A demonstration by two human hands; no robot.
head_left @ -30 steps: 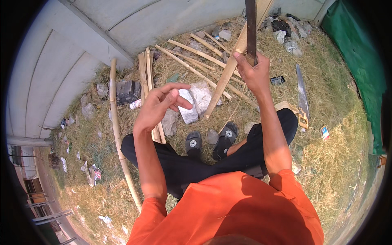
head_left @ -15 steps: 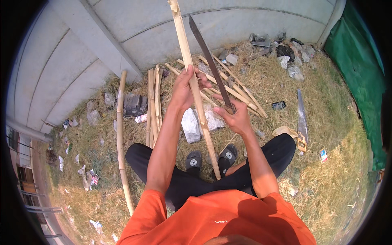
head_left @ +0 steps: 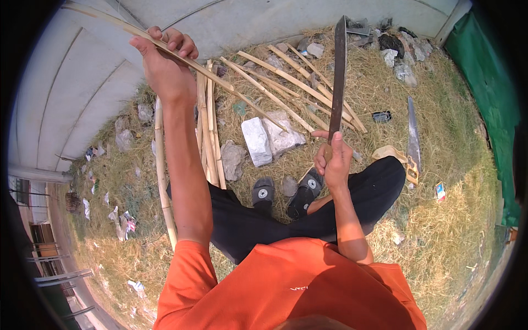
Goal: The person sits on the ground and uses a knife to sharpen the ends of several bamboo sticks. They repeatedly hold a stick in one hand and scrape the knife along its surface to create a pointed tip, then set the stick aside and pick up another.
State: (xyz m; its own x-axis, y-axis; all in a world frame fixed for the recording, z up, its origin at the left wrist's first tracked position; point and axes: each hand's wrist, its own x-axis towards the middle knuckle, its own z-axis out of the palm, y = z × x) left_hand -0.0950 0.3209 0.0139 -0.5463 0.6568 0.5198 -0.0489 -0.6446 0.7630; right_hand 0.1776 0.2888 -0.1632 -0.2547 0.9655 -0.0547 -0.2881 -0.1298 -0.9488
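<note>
My left hand [head_left: 171, 74] is raised at the upper left, its fingers wrapped round a split bamboo strip [head_left: 250, 102]. The strip slants from the top left down to just above two pale stone blocks [head_left: 257, 142]. Lower on the right, my right hand [head_left: 335, 164] grips a machete [head_left: 339, 82] by its wooden handle. The dark blade stands upright, pointing away from me and apart from the strip. Beyond the stones, several split bamboo pieces [head_left: 281, 73] lie on the grass, and a second bundle [head_left: 208, 132] lies beneath my left forearm.
A long bamboo pole [head_left: 159, 148] lies at left, partly behind my arm. To the right are a handsaw [head_left: 412, 129] and a black object [head_left: 381, 116]. A concrete wall [head_left: 236, 27] closes the far side, a green sheet [head_left: 484, 99] the right. Rubbish [head_left: 393, 47] lies by the wall.
My left hand has moved up and left, swinging the bamboo strip from nearly upright to a slant. My right hand has shifted right and slightly nearer, turning the machete upright, away from the strip.
</note>
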